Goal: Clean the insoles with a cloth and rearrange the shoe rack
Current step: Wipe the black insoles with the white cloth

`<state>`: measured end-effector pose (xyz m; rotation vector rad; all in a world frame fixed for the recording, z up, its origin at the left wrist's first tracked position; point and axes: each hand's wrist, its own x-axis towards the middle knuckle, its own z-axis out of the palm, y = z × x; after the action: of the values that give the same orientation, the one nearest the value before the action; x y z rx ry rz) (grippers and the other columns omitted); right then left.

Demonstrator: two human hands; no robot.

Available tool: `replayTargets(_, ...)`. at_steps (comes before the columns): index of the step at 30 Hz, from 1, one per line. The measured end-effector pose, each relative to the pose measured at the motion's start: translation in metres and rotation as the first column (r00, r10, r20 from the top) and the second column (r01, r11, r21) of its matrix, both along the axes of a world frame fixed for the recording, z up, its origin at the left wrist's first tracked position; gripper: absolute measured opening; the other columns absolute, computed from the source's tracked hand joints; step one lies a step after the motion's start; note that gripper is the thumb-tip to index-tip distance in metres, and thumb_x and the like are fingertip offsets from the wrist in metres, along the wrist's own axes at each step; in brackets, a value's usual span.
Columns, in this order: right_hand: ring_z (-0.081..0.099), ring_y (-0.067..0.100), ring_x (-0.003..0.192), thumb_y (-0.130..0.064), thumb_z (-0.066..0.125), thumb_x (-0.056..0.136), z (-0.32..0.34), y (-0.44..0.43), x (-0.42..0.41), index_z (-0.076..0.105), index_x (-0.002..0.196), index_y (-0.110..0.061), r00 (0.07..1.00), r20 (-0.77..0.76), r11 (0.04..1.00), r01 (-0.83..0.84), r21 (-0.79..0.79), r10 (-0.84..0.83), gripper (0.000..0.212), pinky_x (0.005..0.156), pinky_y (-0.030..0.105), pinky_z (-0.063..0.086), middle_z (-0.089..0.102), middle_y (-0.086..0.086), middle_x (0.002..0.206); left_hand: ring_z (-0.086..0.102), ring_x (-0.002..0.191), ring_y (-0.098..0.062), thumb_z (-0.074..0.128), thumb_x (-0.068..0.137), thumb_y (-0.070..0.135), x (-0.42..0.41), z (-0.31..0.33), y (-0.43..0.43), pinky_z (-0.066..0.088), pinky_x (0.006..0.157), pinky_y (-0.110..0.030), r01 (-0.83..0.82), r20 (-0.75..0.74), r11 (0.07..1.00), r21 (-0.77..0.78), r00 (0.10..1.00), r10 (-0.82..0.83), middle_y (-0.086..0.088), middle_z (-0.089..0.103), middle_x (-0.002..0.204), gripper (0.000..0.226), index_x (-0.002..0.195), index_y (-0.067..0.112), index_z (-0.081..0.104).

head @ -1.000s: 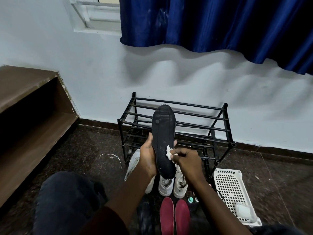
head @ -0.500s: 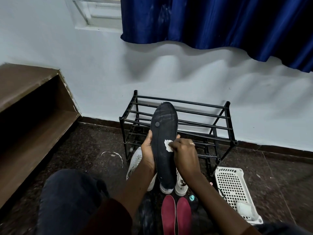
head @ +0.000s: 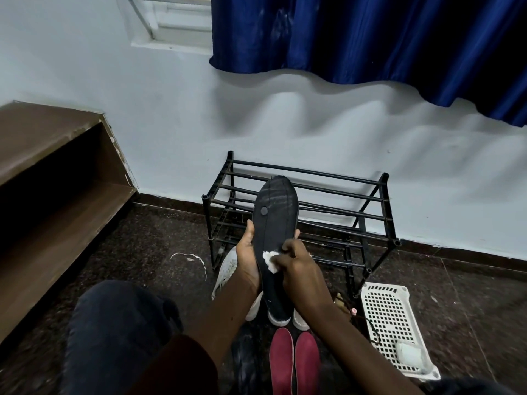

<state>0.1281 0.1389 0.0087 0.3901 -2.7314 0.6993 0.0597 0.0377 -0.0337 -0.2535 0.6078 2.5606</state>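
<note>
While standing the dark insole (head: 275,212) upright in front of the black shoe rack (head: 328,174), clasps it from behind in the left grip (head: 248,258), thumb on one edge and fingertips curled round the other. Pinches a small white cloth (head: 270,259) in the right grip (head: 299,269) and presses it to the insole's middle. Has, on the floor just below, white sneakers (head: 226,273), a pair of red insoles (head: 281,360) and, further right, a white perforated basket (head: 385,317).

black insole (head: 275,223) upright, toe up, pale streaks near toe. small white cloth (head: 270,259) wadded against its middle. black shoe rack (head: 387,195) behind, by wall. two red insoles (head: 281,363) flat on floor.
</note>
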Motion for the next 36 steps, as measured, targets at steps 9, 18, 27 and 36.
replayTargets(9,0.056,0.03,0.06,0.005,0.059,0.062,0.011,0.003,-0.026,0.068,0.067,-0.006,0.989,-0.084,0.987,0.133,0.091,-0.126,0.015,0.048,0.026,0.043,0.059,0.009,0.074,0.069,0.089,-0.03,0.03,0.095,0.054,0.004,-0.002,0.006,0.058,0.077,-0.037,-0.027,-0.06,0.999,-0.047,0.998,0.024,-0.02,0.068,0.105,0.07,0.102,-0.002,0.071)
replayTargets(18,0.056,0.026,0.058,0.005,0.052,0.052,-0.01,-0.006,0.013,0.067,0.061,-0.008,0.998,0.013,0.996,0.059,-0.066,-0.058,0.022,0.048,0.025,0.044,0.056,0.006,0.071,0.05,0.117,-0.035,0.041,0.085,0.064,0.002,-0.002,0.003,0.047,0.095,-0.048,-0.033,0.043,0.999,-0.02,0.998,0.034,-0.02,0.043,0.144,0.081,0.141,0.006,0.042)
replayTargets(27,0.061,0.031,0.07,0.016,0.063,0.061,0.01,-0.012,-0.02,0.071,0.095,-0.008,0.995,-0.008,0.993,0.1,-0.055,-0.101,0.042,0.056,0.025,0.045,0.062,0.013,0.088,0.065,0.102,-0.029,0.025,0.099,0.05,0.006,0.0,0.007,0.055,0.085,-0.033,-0.041,0.068,0.99,-0.139,0.996,0.051,-0.021,0.065,0.113,0.068,0.107,-0.001,0.069)
replayTargets(36,0.063,0.025,0.065,0.006,0.062,0.06,-0.002,-0.015,-0.007,0.074,0.071,-0.009,0.997,-0.074,0.988,0.024,-0.153,-0.035,0.022,0.058,0.021,0.043,0.065,0.007,0.082,0.066,0.083,-0.026,0.038,0.095,0.04,0.006,0.003,0.007,0.057,0.075,-0.031,0.023,0.057,0.997,-0.069,0.998,-0.019,-0.015,0.064,0.095,0.049,0.111,0.001,0.061)
